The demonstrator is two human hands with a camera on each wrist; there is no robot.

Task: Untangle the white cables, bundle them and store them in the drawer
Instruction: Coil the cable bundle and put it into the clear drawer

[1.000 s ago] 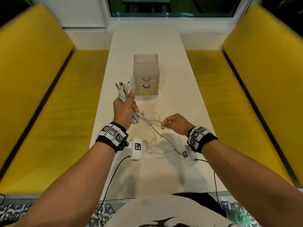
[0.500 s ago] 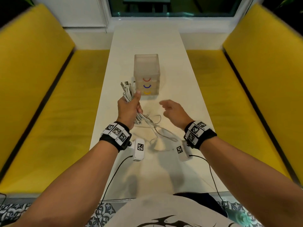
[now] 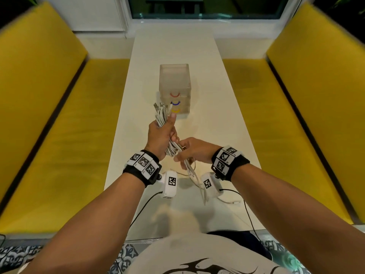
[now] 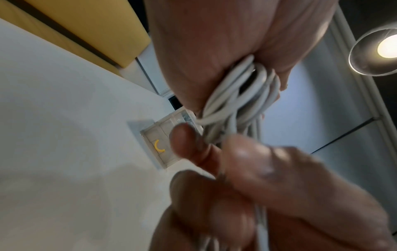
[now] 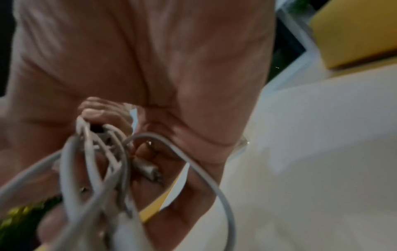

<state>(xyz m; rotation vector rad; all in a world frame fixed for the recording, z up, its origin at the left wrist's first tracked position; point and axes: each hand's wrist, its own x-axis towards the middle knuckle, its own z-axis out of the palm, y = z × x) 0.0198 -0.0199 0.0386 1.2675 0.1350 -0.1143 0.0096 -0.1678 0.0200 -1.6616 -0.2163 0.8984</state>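
My left hand [image 3: 161,133] grips a bunch of white cables [image 3: 162,115] upright above the table, plug ends sticking out past the thumb. Just below it my right hand [image 3: 190,153] closes round the same cables' hanging strands [image 3: 192,175], which trail down to the table near my body. The left wrist view shows the cable loops [image 4: 240,100] squeezed in the left palm with the right hand's fingers [image 4: 247,163] right under them. The right wrist view shows blurred strands [image 5: 90,169] and a plug running through the right hand. The frosted drawer unit [image 3: 174,84], with red, blue and yellow handles, stands shut behind the hands.
The long white table [image 3: 177,48] runs away from me between two yellow benches [image 3: 49,125] [image 3: 308,119]. A loose cable end [image 3: 231,201] lies on the table near its front edge. Black wrist-camera leads hang off the front edge.
My right hand let go of a strand, swung up toward the drawer unit, then came back left and took the strands just below my left hand. The slack has gathered closer to my body.
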